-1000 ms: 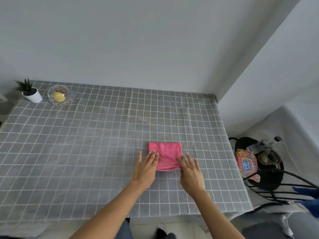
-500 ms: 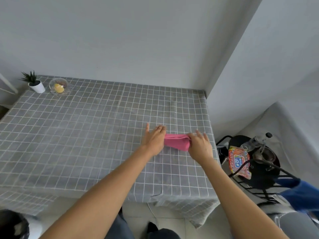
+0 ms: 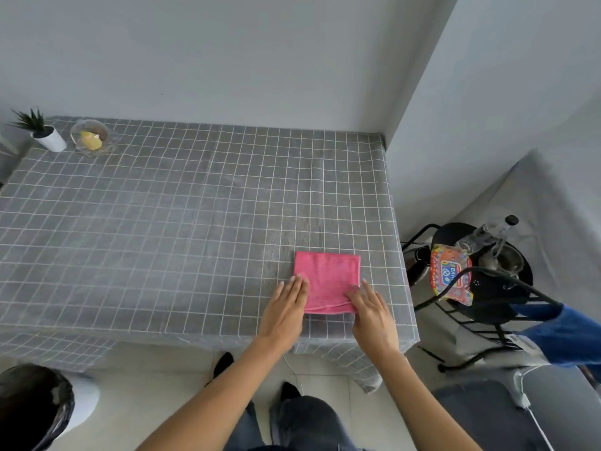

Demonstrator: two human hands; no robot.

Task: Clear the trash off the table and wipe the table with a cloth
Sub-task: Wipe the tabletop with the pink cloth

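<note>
Now both hands lie flat on a folded pink cloth (image 3: 327,281) that sits near the right edge of the table (image 3: 162,222), close to the near right corner. The left hand (image 3: 286,307) presses its straight, closed-together fingers on the cloth's left margin, partly on the grey checked tablecloth (image 3: 130,262); the right hand (image 3: 370,309) rests straight fingers, slightly spread, on the near right corner of the cloth. Neither hand curls round or pinches the fabric. Judging by the neat square and the doubled near edge, the palms are down to flatten the fold, so that the cloth makes a firm pad for wiping (a loose rag would bunch under the push).

No trash shows on the tabletop, so the clearing part looks done; what seems to remain is the wiping itself, or its finish, and I cannot tell which from the surface. At the far left corner stand a small potted plant (image 3: 45,135) in a white pot and a glass dish (image 3: 92,139) holding something yellow, well apart from the cloth. Beside the table's right edge a black wire chair (image 3: 487,301) carries a colourful snack wrapper (image 3: 450,276) and a clear bottle (image 3: 487,234). On the floor at the near left stands a bin with a black liner (image 3: 32,408).
</note>
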